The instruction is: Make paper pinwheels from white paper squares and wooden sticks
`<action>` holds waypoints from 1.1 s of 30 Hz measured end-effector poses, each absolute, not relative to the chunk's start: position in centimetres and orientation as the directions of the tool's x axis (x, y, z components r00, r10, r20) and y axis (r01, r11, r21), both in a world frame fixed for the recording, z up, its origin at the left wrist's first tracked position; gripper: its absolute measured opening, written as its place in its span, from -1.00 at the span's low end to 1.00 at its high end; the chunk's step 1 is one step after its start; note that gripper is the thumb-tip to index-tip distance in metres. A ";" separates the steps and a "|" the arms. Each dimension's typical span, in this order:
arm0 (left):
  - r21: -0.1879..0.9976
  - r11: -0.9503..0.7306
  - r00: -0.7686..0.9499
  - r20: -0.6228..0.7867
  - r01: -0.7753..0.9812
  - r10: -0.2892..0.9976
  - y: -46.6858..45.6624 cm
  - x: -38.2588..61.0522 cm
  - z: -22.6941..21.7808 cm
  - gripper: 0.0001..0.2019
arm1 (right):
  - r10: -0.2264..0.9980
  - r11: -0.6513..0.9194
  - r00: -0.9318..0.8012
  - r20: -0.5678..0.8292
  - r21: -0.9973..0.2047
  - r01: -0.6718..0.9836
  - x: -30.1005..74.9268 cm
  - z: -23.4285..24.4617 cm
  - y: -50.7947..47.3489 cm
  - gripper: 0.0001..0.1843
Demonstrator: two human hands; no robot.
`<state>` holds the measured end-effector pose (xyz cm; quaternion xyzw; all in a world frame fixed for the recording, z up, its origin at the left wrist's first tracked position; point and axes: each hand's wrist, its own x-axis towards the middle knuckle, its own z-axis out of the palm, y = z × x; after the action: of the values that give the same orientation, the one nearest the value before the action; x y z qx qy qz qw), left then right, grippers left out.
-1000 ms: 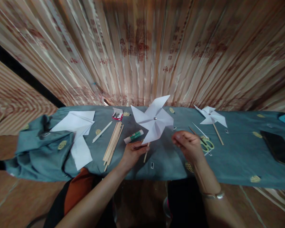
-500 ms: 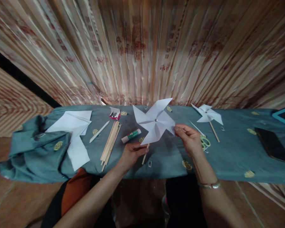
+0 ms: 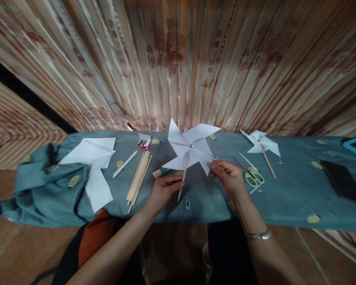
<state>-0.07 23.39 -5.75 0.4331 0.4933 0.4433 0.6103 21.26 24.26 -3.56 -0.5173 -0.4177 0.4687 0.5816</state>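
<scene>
A white paper pinwheel (image 3: 191, 149) on a thin wooden stick stands upright over the middle of the table, a metal pin at its centre. My left hand (image 3: 163, 190) is closed on the stick just below the paper. At the lower right blade, my right hand (image 3: 228, 177) has its fingers pinched on the blade's tip. A glue stick (image 3: 160, 172) lies partly hidden behind the pinwheel.
A teal cloth (image 3: 290, 190) covers the table. On it lie white paper sheets (image 3: 91, 158), a white pen (image 3: 125, 164), several wooden sticks (image 3: 139, 176), a small box of pins (image 3: 144, 143), green scissors (image 3: 254, 178), a second pinwheel (image 3: 261, 144) and a dark phone (image 3: 342, 182). A striped curtain hangs behind.
My right hand rose from beside the pinwheel to its right blade and pulled it downward. The pinwheel has turned clockwise. My left hand kept hold of the stick.
</scene>
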 end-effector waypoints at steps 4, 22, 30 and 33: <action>0.968 0.223 0.103 -0.212 -0.116 0.972 23.4 -0.1 -5.7 -0.77 | 0.983 0.012 0.184 -0.014 -0.990 -0.139 20.5 -3.4 24.1 -0.60; 0.968 0.202 0.151 -0.179 -0.151 0.972 23.3 0.1 -5.7 -0.79 | 0.997 -0.072 -0.013 -0.071 -0.984 -0.163 17.4 -3.3 23.1 -0.68; 0.975 0.186 0.213 -0.158 -0.121 0.964 23.1 0.3 -5.6 -0.83 | 0.994 -0.006 -0.109 -0.001 -0.999 -0.044 16.2 -3.1 22.6 -0.72; 0.975 0.190 0.177 -0.168 -0.115 0.970 23.2 0.1 -5.8 -0.79 | 0.995 0.041 -0.097 0.039 -0.999 0.022 17.3 -3.0 22.7 -0.72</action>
<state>0.07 23.23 -5.76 0.4588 0.4657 0.4412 0.6148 17.27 22.71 -2.97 -0.4711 -0.5396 0.5073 0.4791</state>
